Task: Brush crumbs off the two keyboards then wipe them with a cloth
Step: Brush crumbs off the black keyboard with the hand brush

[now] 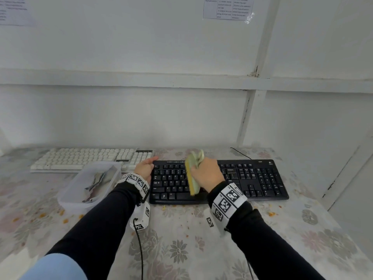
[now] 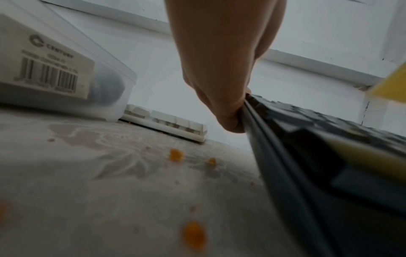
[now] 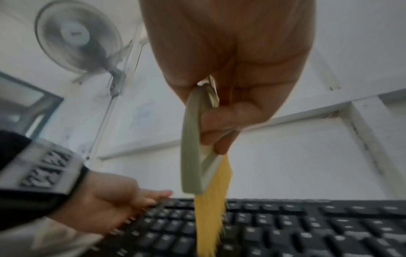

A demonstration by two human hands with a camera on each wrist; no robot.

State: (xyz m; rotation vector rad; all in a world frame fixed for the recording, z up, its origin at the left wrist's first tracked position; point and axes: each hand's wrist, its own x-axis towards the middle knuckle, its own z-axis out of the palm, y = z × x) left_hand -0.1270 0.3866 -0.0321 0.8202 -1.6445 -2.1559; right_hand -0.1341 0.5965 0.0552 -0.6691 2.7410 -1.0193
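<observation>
Over floral tablecloth (image 1: 181,249): gripped yellow-bristled grey hand brush (image 1: 192,178) in right hand (image 1: 205,172), crosswise to black keyboard (image 1: 252,178); steadied its left end, left hand (image 1: 144,168) curled on.

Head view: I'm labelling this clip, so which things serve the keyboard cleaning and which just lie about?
In use: black keyboard, steadied by left hand; yellow-bristled brush in right hand; white keyboard; orange crumbs.
Lying about: clear plastic tub; taped wall notice.
</observation>
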